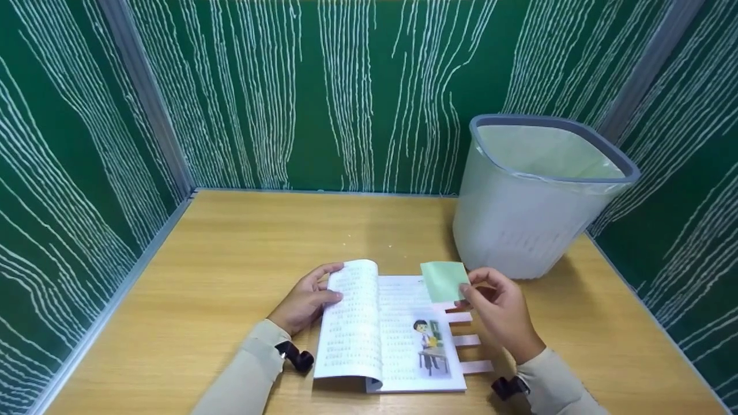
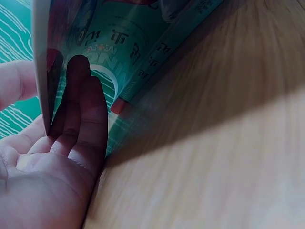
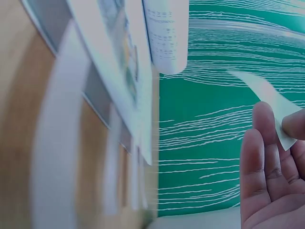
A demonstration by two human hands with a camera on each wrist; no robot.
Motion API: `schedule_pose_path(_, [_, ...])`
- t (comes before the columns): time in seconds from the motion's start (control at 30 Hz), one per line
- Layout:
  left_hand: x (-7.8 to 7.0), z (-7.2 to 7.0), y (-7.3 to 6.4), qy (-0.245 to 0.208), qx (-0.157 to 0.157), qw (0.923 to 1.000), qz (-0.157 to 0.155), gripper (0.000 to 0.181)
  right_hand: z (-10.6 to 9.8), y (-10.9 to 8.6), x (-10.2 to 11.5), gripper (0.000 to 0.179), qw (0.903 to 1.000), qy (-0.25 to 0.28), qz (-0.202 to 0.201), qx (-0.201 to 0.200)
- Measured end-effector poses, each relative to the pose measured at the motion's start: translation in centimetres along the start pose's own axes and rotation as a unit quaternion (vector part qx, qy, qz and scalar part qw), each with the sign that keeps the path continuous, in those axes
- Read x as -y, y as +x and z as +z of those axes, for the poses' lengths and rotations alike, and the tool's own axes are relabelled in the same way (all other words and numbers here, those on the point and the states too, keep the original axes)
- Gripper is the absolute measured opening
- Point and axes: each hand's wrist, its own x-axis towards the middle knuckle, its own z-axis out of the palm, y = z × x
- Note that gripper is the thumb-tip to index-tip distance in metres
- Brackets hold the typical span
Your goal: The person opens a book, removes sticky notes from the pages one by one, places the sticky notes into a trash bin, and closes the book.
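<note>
An open book (image 1: 398,363) with printed text and a picture of a child lies on the table, its left pages curling up. My left hand (image 1: 302,302) grips the left side, thumb on the page. In the left wrist view the other fingers reach behind the green cover (image 2: 114,43). Between thumb and fingers, my right hand (image 1: 504,308) pinches a light green sticky note (image 1: 444,279) by its right edge. In the head view the note overlaps the right page's upper corner. Several pale paper tabs (image 1: 477,367) stick out from the book's right edge.
A white bin (image 1: 513,219) with a grey rim and a liner bag stands behind my right hand. Small white specks (image 1: 390,246) dot the wooden table (image 1: 259,230) beyond the book. Green walls (image 1: 346,115) with white wavy lines enclose the table's back and sides.
</note>
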Motion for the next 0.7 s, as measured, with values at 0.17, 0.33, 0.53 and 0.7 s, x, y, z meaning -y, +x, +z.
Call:
schedule_pose_path(0.17, [-0.2,-0.1,-0.1,0.001,-0.001,1.0000,0.009,0.073,-0.4,0.5,1.6,0.011,0.9991,0.010,-0.041,-0.004])
schedule_pose_path(0.33, [0.0,0.1,-0.2,-0.001,0.003,0.9999,0.010,0.073,-1.2,0.9,3.1,0.013,0.9982,0.002,-0.058,-0.010])
schedule_pose_path(0.53, [0.3,0.4,-0.3,0.000,0.000,1.0000,0.008,0.072,-2.0,1.5,4.3,0.012,0.9964,-0.019,-0.079,-0.023])
schedule_pose_path(0.7, [0.2,0.4,-0.3,0.002,0.000,0.9999,0.013,0.072,-2.6,1.9,5.6,0.012,0.9958,-0.011,-0.086,-0.028])
